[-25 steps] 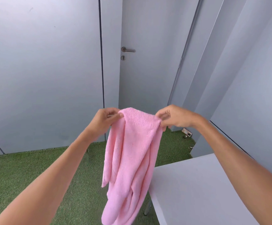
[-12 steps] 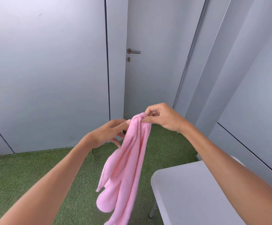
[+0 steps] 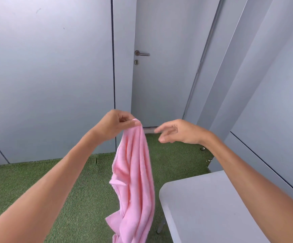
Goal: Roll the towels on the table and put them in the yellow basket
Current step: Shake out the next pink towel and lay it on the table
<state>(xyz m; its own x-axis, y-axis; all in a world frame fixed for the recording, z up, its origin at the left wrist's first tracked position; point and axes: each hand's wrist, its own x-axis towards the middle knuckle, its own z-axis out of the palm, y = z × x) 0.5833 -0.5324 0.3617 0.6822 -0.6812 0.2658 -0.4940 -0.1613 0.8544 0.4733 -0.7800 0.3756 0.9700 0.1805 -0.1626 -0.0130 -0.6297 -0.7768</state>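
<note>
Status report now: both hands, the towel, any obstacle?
Left hand pinches pink towel at top. Right hand open, apart from it. Towel hangs unrolled, left of table. No obstacle seen.

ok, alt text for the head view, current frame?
A person's left hand pinches the top of a pink towel that hangs bunched in the air, while the right hand is open beside it. A grey table corner sits lower right over green turf.
</note>
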